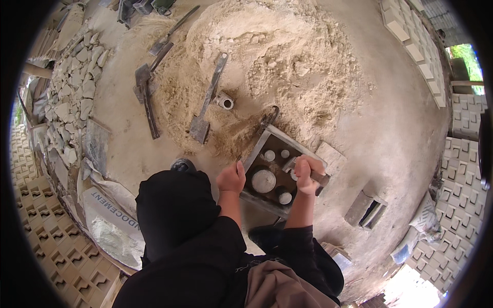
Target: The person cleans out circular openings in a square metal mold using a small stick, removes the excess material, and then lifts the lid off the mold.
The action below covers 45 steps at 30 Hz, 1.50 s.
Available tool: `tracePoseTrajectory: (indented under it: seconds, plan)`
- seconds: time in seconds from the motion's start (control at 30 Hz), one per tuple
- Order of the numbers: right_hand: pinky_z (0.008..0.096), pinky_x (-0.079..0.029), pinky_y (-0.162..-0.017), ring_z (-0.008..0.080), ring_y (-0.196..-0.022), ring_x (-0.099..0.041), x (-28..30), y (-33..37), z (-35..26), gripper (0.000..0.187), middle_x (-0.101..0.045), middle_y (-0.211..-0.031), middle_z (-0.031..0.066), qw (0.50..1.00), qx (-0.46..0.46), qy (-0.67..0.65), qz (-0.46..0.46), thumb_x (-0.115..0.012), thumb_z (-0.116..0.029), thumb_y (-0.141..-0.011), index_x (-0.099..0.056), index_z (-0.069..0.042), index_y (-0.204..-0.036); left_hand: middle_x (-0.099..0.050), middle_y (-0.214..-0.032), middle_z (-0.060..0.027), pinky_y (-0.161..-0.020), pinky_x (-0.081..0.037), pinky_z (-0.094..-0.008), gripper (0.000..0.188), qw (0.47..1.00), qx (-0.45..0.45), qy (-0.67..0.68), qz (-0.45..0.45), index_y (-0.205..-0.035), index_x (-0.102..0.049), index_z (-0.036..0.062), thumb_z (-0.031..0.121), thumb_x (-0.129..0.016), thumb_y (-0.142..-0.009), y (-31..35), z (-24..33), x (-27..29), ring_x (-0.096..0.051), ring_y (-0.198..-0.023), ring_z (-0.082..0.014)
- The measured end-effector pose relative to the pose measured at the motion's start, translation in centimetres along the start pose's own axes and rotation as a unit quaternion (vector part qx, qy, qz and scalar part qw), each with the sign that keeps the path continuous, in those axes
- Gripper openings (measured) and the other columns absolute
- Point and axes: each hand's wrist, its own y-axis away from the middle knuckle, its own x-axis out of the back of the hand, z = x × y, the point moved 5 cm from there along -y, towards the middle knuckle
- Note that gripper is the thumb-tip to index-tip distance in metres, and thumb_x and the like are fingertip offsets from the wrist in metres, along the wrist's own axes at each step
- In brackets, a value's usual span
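Observation:
In front of me a square, pale-rimmed mould frame (258,148) stands tilted to my view, with a dark inside. Several round pale pieces of differing size sit in it, the largest a disc (264,181) at the left. My right hand (307,173) is closed over the frame's right part, around a short tool (322,179) with a brown wooden handle and a grey metal end. What kind of tool it is does not show clearly. My left hand (231,178) is a closed fist beside the frame's left edge; what it grips, if anything, is hidden.
Beyond the frame rises a heap of pale powder (303,61). A shovel (200,128), a hoe-like tool (144,77) and a short pipe piece (225,101) lie along its left. Stone chunks (72,82) pile at far left; a hollow block (365,210) lies at right, near stacked blocks (413,46).

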Motion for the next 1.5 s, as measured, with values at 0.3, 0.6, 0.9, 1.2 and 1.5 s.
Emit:
tracePoseTrajectory:
  seconds: [0.3,0.6,0.9,1.2,1.5]
  plan:
    - [0.0258,-0.025,-0.036,0.0115,-0.036,-0.037,-0.3,2.0,0.7,0.034,-0.040,-0.041,0.0028,0.994,-0.027,-0.080,0.069,-0.044,0.001,-0.078,-0.038,-0.003,-0.045,-0.060,-0.068,-0.0149,-0.058,-0.044,-0.0472,0.038,1.000,-0.001,-0.005,0.000,-0.068,-0.058,0.0094,0.037,-0.041,-0.087,0.0,-0.3,-0.3,-0.057,-0.066,-0.0367]
    - [0.0243,-0.027,-0.039,0.0126,-0.040,-0.038,-0.9,0.6,-1.4,0.047,-0.041,-0.046,0.0027,0.982,0.015,-0.170,-0.079,-0.057,-0.033,-0.084,-0.042,-0.003,-0.050,-0.060,-0.069,-0.0134,-0.059,-0.045,-0.0456,0.037,1.000,0.003,0.000,-0.002,-0.067,-0.058,0.0091,0.036,-0.041,-0.087,0.3,-0.5,0.1,-0.058,-0.068,-0.0354]
    - [0.0264,-0.022,-0.038,0.0121,-0.039,-0.034,-2.1,-0.9,-3.4,0.047,-0.035,-0.043,0.0001,0.984,0.135,-0.120,0.004,-0.055,-0.026,-0.086,-0.037,-0.003,-0.050,-0.059,-0.068,-0.0118,-0.059,-0.044,-0.0459,0.035,1.000,0.012,0.009,-0.008,-0.067,-0.057,0.0102,0.036,-0.042,-0.086,0.0,0.1,-0.1,-0.057,-0.067,-0.0343]
    - [0.0265,-0.021,-0.040,0.0088,-0.044,-0.035,-4.0,-1.9,-2.6,0.041,-0.037,-0.044,0.0026,0.994,0.042,-0.101,0.018,-0.051,-0.015,-0.084,-0.037,0.000,-0.049,-0.059,-0.069,-0.0121,-0.059,-0.044,-0.0454,0.035,1.000,-0.005,0.009,0.006,-0.068,-0.058,0.0104,0.036,-0.042,-0.086,0.3,-0.7,0.5,-0.057,-0.068,-0.0342]
    - [0.0247,-0.022,-0.040,0.0070,-0.044,-0.034,-1.8,-3.4,-2.5,0.034,-0.041,-0.050,-0.0004,0.969,0.012,-0.242,0.043,-0.044,-0.007,-0.086,-0.041,-0.005,-0.053,-0.058,-0.067,-0.0127,-0.058,-0.044,-0.0454,0.035,1.000,0.003,0.005,0.008,-0.067,-0.057,0.0102,0.036,-0.042,-0.086,-0.1,-0.1,0.1,-0.056,-0.067,-0.0350]
